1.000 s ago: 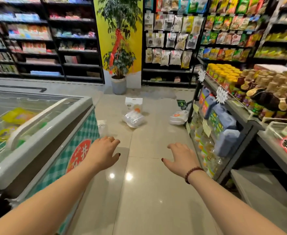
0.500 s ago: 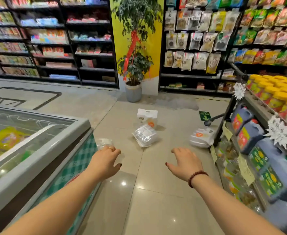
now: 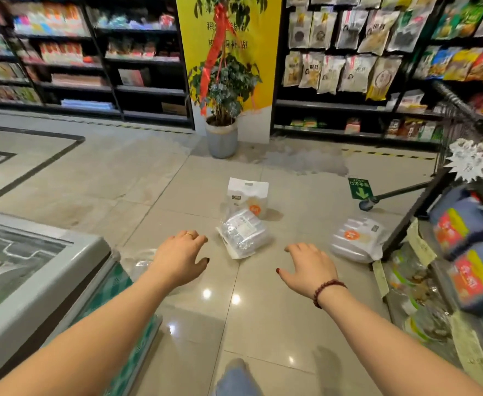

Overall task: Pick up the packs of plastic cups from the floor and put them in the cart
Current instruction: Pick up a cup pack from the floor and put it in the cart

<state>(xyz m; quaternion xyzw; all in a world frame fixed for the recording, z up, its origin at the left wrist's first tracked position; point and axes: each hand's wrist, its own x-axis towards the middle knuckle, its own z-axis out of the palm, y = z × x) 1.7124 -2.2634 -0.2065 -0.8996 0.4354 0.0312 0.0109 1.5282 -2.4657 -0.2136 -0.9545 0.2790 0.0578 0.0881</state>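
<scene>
Several packs of plastic cups lie on the tiled floor ahead. A clear pack [image 3: 243, 234] lies tilted in the middle, with a white upright pack [image 3: 248, 197] just behind it. Another clear pack with an orange dot [image 3: 357, 238] lies to the right by the shelf foot. A fourth clear pack [image 3: 140, 262] shows partly behind my left hand, next to the freezer. My left hand [image 3: 181, 257] and my right hand [image 3: 310, 268] are stretched forward, fingers spread, holding nothing, short of the packs. The cart [image 3: 460, 110] is at the right; only its handle, wire frame and a wheel [image 3: 366, 205] show.
A chest freezer [image 3: 34, 281] with a glass lid stands at the left. A shelf of bottles [image 3: 463, 252] lines the right. A potted plant [image 3: 223, 132] stands before a yellow pillar, with dark product shelves behind. A green arrow sign [image 3: 359, 188] stands on the floor.
The view has moved forward and turned left, so the packs are closer. Both hands stay out in front, open, nearer the packs.
</scene>
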